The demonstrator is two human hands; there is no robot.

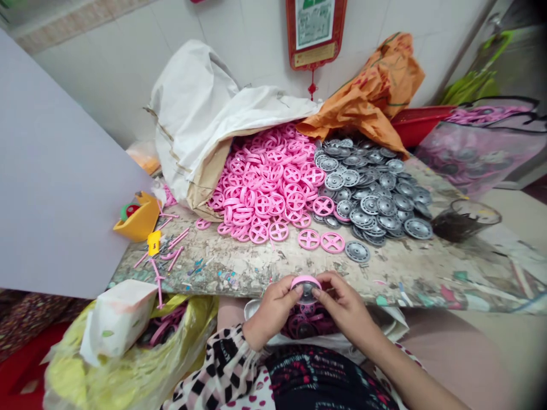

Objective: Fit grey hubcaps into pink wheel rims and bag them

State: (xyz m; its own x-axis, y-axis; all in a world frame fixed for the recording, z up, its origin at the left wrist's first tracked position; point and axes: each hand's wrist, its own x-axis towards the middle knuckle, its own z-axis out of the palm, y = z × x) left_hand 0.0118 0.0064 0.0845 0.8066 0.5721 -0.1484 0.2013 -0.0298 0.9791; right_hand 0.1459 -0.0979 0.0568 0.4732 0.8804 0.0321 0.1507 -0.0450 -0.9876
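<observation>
Between my two hands, at the table's front edge, is a toy wheel [306,289] with a pink rim and a grey disc in its middle. The fingers of my left hand [273,307] grip its left side, thumb on the disc. My right hand [347,306] pinches the right side in the same way. Beneath them, in my lap, an open white bag [395,324] holds several pink-and-grey wheels [310,327], partly hidden by my hands. Closest on the tabletop lie loose pink spoked rims [332,242] and a grey disc [357,251].
A heap of pink rims [273,171] spills from a white sack [192,114]; grey discs [384,199] lie beside it under an orange sack [367,91]. A dark glass [464,222] stands right. Left are a yellow holder [139,219], pink sticks [177,245] and a yellow bag [115,376].
</observation>
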